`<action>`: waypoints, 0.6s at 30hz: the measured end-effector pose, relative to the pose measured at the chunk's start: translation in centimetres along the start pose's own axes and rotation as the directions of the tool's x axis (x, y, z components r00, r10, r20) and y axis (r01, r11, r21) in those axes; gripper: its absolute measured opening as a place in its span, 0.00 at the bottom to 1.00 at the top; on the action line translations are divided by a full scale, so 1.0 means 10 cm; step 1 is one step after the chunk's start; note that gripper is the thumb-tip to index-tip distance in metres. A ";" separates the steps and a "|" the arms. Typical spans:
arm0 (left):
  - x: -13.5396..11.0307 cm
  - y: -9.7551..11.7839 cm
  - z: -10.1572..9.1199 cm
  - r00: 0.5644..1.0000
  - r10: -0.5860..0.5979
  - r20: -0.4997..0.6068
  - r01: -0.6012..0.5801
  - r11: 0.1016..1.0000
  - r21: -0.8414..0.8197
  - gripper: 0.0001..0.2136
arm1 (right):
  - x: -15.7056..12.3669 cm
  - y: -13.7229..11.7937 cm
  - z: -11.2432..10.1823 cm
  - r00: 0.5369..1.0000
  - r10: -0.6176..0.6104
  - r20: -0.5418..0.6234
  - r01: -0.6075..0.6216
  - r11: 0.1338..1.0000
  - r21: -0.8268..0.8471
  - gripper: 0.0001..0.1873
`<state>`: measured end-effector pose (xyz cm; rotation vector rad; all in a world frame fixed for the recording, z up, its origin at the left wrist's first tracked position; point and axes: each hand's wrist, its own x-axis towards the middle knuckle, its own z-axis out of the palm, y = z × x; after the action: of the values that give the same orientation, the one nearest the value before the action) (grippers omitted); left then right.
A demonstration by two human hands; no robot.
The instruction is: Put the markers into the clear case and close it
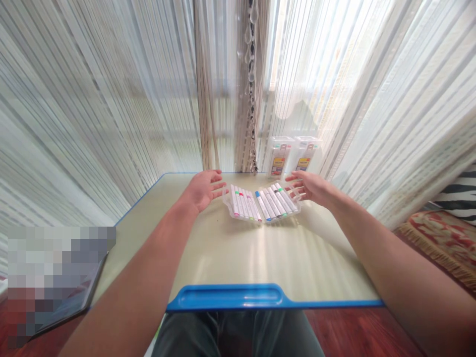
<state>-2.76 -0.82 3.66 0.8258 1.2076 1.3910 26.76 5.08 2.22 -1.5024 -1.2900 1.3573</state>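
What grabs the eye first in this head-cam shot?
White-barrelled markers with coloured caps lie in an open clear plastic case at the far end of the desk, with the open left hand and right hand spread at either side. Behind them, two upright clear plastic packs stand against sheer striped curtains that fill the top of the view. Nearest the camera, the desk's bright blue edge runs across the lower frame.

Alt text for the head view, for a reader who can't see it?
The left hand and right hand spread open on either side of a clear case of white markers on a pale desk. Two clear boxes stand behind it, against sheer curtains.
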 end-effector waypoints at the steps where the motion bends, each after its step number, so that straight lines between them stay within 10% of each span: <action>1: -0.01 0.00 0.02 0.999 0.037 0.004 -0.037 0.999 0.001 0.14 | 0.00 0.00 0.02 1.000 -0.021 -0.006 0.021 1.000 0.014 0.12; 18: -0.03 -0.23 0.16 0.837 0.500 0.222 -0.547 0.756 0.361 0.18 | -0.17 0.07 0.42 0.937 -0.349 0.033 0.331 0.911 0.246 0.13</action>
<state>-0.57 -0.95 1.94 1.6262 1.2521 1.5175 22.85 2.79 1.23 -1.0162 -1.3124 1.2931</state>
